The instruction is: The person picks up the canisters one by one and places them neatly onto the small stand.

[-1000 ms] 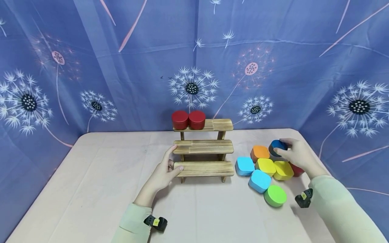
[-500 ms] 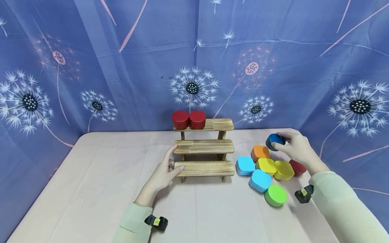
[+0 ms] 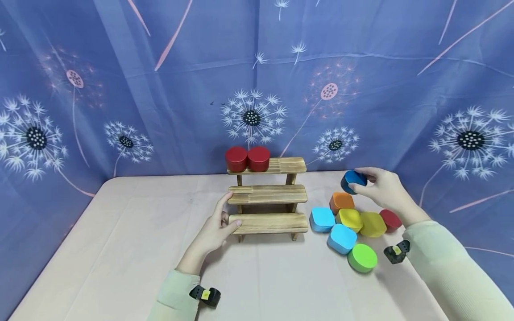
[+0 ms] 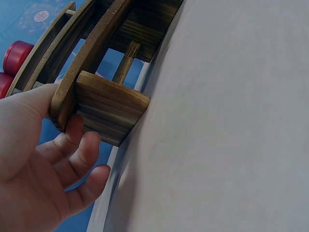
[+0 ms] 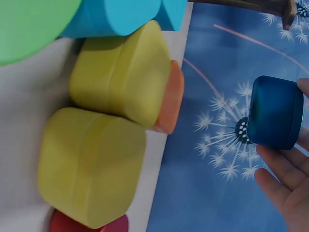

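A three-tier wooden stand (image 3: pixel 268 223) sits mid-table, with two round red tins (image 3: pixel 236 159) side by side on the left of its top tier. My left hand (image 3: pixel 214 229) grips the left end of the lowest step, thumb on top; in the left wrist view the other fingers curl beneath the board (image 4: pixel 91 53). With my right hand (image 3: pixel 383 189) I pinch a round dark blue tin (image 3: pixel 353 182) between thumb and fingers. It hangs above the table behind an orange tin (image 3: pixel 341 203), and the right wrist view shows the blue tin (image 5: pixel 275 112) side-on.
Right of the stand lie two light blue tins (image 3: pixel 342 239), two yellow tins (image 3: pixel 373 224), a green round tin (image 3: pixel 362 258) and a red tin (image 3: pixel 391 220), mostly close together. Blue dandelion-print cloth (image 3: pixel 180 111) walls the table's back and sides.
My right hand has lifted the dark blue tin from the back of the group and carried it left, toward the stand. The left hand keeps its hold on the stand.
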A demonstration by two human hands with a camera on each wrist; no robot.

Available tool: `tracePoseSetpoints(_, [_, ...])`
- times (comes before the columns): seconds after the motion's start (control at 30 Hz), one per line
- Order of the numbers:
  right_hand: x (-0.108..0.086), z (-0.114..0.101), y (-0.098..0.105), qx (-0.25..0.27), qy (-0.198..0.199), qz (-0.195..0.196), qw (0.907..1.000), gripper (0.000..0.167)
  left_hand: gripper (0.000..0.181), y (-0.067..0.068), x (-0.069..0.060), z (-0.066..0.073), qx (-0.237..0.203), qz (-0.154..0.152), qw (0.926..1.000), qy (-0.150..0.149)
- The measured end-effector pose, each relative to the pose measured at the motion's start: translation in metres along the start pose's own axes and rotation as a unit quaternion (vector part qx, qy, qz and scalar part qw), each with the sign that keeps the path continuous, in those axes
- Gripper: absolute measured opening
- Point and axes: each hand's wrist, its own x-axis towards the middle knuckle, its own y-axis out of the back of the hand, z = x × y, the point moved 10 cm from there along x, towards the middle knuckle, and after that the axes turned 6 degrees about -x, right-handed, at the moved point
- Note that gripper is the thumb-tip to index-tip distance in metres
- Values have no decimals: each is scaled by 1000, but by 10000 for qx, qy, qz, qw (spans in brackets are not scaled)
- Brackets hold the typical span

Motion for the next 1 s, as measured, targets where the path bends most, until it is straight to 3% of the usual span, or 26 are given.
tracePoseSetpoints(0.23, [1, -19, 6, 79, 307, 159, 9994, 63, 80, 2, -2, -1, 15, 22, 10000, 58])
tracePoseSetpoints(0.57, [7, -36, 12, 264, 286, 187, 9991, 63, 80, 1, -2, 4, 92, 45, 9999, 34])
tracePoseSetpoints(0.83, [16, -62, 14, 461, 520, 238, 9973, 58, 78, -2, -15, 37, 158, -99, 9998, 72])
tracePoseSetpoints(1.0, [22, -78, 15, 568, 758, 424, 9946, 54, 77, -1, -17, 43, 197, -97, 9997, 82])
